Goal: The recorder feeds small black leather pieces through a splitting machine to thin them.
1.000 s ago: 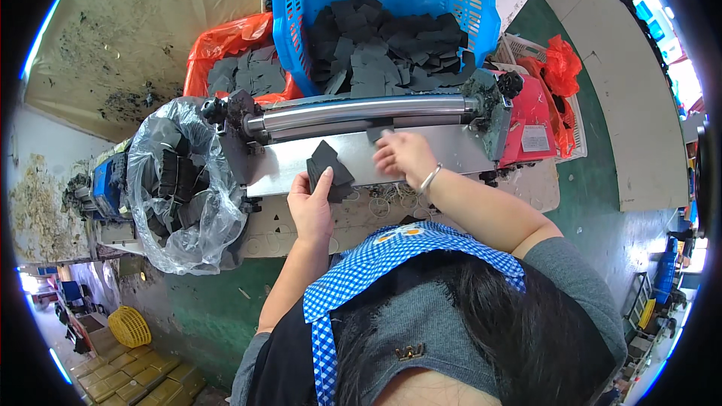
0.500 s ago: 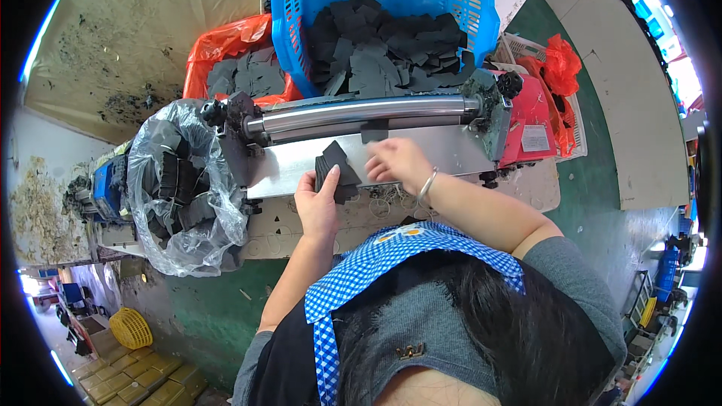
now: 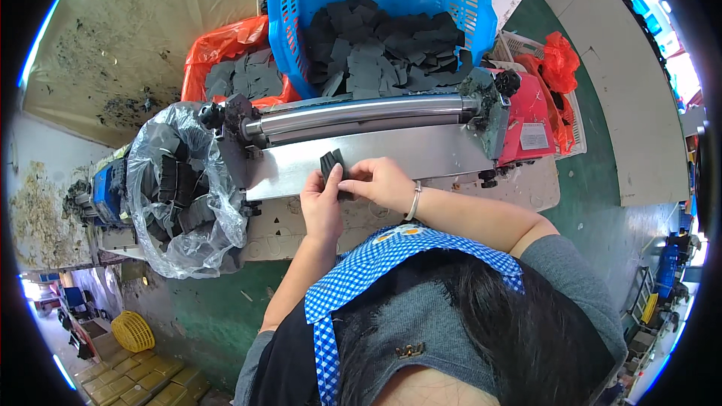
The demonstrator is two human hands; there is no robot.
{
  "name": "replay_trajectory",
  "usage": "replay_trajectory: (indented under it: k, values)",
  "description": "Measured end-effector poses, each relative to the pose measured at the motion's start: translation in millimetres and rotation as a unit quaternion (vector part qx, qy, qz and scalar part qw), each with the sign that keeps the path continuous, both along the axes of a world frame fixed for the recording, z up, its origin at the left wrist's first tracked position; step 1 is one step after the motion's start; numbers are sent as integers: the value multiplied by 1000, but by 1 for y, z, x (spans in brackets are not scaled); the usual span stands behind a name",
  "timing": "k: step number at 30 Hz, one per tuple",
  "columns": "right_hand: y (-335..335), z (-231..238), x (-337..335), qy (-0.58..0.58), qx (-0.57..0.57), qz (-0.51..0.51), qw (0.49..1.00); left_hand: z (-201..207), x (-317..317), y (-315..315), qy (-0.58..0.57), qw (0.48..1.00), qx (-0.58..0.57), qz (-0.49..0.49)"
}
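A small stack of thin black sheet pieces point(image 3: 331, 162) stands up between the thumb and fingers of my left hand point(image 3: 322, 203). My right hand point(image 3: 380, 183) pinches the right side of that same stack, its fingers closed. Both hands are over the near edge of a flat metal plate point(image 3: 421, 152). Beyond the plate lies the shiny steel roller point(image 3: 361, 111) of a machine. How many pieces are in my right fingers is hidden.
A blue basket point(image 3: 481, 11) heaped with black pieces stands behind the roller. An orange-red bag point(image 3: 197, 60) with more pieces is beside it. Left of the plate hangs a clear plastic bag point(image 3: 177, 252) of black pieces. The machine's red end housing point(image 3: 526, 116) is at right.
My right hand has come back from near the roller to the stack in my left hand. The black piece that lay on the plate against the roller is no longer visible there.
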State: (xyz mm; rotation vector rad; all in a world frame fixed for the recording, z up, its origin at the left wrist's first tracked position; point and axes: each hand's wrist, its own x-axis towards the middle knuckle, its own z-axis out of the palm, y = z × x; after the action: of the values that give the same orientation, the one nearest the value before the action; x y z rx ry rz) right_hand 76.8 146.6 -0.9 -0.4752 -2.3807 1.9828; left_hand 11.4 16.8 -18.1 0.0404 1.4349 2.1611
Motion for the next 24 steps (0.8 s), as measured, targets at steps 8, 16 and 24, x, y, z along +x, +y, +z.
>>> replay_trajectory:
  k: [8, 16, 24]
  values:
    - [47, -4, -11, -160, -318, -288, 889, 9, -12, -11, 84, 983, -153, -59]
    - [3, 2, 2, -11, -92, -26, 995, 15, -2, 3, 144, 967, -209, -36]
    - [32, -2, -3, -122, -308, -235, 914, 14, -15, -5, 12, 997, -68, -22]
